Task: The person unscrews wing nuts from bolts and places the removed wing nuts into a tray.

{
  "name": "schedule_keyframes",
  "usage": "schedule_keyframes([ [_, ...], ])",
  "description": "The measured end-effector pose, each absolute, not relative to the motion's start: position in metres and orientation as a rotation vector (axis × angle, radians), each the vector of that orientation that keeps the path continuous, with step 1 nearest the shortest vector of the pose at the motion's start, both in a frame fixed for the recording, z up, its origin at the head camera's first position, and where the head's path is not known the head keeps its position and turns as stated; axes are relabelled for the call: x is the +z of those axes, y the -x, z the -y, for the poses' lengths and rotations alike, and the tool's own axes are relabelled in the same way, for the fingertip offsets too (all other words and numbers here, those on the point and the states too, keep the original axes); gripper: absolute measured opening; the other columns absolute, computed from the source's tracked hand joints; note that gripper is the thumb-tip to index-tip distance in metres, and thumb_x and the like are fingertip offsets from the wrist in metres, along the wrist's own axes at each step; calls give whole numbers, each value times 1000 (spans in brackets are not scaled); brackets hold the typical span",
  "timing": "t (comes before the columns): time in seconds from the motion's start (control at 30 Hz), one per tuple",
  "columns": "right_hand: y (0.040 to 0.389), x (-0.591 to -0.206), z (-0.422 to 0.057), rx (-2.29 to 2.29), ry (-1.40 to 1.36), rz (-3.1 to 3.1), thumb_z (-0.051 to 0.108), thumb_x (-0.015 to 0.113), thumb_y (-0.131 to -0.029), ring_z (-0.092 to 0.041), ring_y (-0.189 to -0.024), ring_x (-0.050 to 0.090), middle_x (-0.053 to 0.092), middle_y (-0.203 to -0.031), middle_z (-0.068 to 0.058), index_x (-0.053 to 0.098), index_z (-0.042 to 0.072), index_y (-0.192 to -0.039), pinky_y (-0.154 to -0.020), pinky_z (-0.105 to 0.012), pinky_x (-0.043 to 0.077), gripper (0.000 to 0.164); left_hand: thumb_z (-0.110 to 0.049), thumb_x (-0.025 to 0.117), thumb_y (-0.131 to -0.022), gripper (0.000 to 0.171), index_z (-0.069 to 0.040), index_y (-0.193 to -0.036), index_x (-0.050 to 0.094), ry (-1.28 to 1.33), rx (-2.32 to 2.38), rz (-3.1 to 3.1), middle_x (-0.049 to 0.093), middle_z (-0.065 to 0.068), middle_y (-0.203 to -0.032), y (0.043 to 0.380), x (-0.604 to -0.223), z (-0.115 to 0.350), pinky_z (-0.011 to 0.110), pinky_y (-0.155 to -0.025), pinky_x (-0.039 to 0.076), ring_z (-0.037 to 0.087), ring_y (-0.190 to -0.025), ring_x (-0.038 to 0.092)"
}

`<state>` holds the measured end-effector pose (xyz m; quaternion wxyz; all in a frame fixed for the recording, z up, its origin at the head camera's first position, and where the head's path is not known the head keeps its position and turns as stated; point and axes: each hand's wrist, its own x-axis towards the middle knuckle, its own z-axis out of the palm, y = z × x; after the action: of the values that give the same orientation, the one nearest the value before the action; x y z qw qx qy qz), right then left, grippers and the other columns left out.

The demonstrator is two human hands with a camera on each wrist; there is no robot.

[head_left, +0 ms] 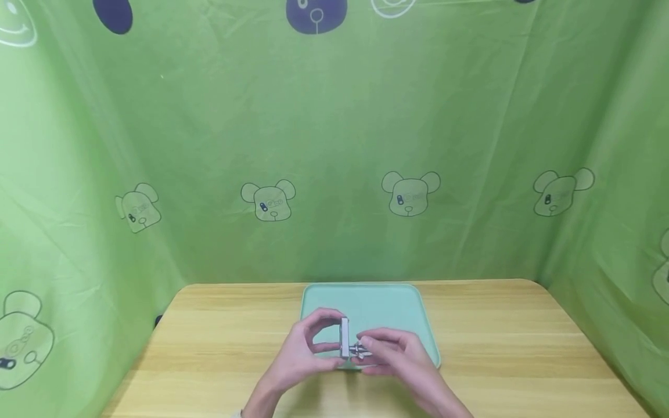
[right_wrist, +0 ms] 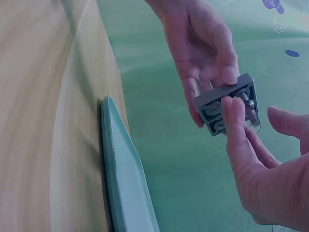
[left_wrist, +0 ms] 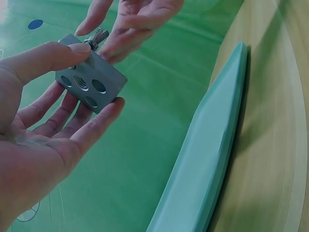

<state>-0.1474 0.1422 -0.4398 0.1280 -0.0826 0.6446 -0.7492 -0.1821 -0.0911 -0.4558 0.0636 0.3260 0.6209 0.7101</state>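
My left hand (head_left: 302, 353) grips a small grey metal block (left_wrist: 113, 79) by its edges, thumb on one side and fingers on the other. Several round holes pass through the block's face, one of them threaded. From the face toward my right hand (head_left: 405, 355) stick out metal screws (right_wrist: 254, 117), close together; how many cannot be told. In the right wrist view, the right fingertips (right_wrist: 236, 108) touch the block beside the screws. The right thumb (right_wrist: 285, 123) stands apart from them. Both hands hold the work above the tray.
A mint-green tray (head_left: 366, 296) with a low raised rim lies on the wooden table (head_left: 512, 337), beneath and beyond the hands. Green cloth (head_left: 334, 128) printed with bear heads hangs behind the table and along both sides.
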Motion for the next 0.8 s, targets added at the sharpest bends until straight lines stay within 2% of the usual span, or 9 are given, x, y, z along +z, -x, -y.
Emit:
schedule_keyframes([
  [0.33, 149, -444, -144, -2131, 243, -1844, 11, 75, -93, -29, -95, 75, 74, -105, -23, 60, -19, -123, -85, -40, 65, 46, 7, 80, -76, 64, -3, -134, 57, -976, 2066, -1958, 53, 20, -138, 180, -456, 87, 47, -101, 58, 33, -133, 52],
  [0.47, 148, -443, -143, -2123, 231, -1945, 11, 79, -89, -26, -91, 75, 75, -104, -22, 65, -16, -118, -81, -40, 66, 42, 8, 80, -76, 64, -3, -134, 57, -974, 2069, -1949, 52, 21, -138, 181, -457, 87, 47, -101, 58, 34, -133, 51],
  [0.57, 146, -443, -141, -2122, 285, -2085, 12, 81, -87, -25, -90, 75, 76, -103, -19, 72, -10, -110, -78, -40, 67, 33, 10, 79, -76, 64, 0, -135, 56, -965, 2087, -1919, 52, 22, -138, 181, -458, 87, 48, -101, 58, 40, -133, 50],
  [0.7, 143, -446, -136, -2138, 567, -2353, 9, 82, -85, -22, -90, 76, 78, -100, -10, 79, 1, -100, -77, -35, 67, 17, 10, 80, -75, 65, 3, -135, 55, -919, 2122, -1868, 54, 20, -138, 181, -458, 88, 49, -100, 59, 48, -134, 47],
  [0.8, 147, -452, -133, -2107, 1107, -2629, 2, 82, -84, -23, -89, 76, 78, -99, -9, 80, 4, -98, -81, -27, 65, 15, 10, 80, -75, 66, 6, -136, 53, -897, 2154, -1804, 54, 21, -139, 181, -458, 90, 51, -100, 58, 47, -135, 47],
])
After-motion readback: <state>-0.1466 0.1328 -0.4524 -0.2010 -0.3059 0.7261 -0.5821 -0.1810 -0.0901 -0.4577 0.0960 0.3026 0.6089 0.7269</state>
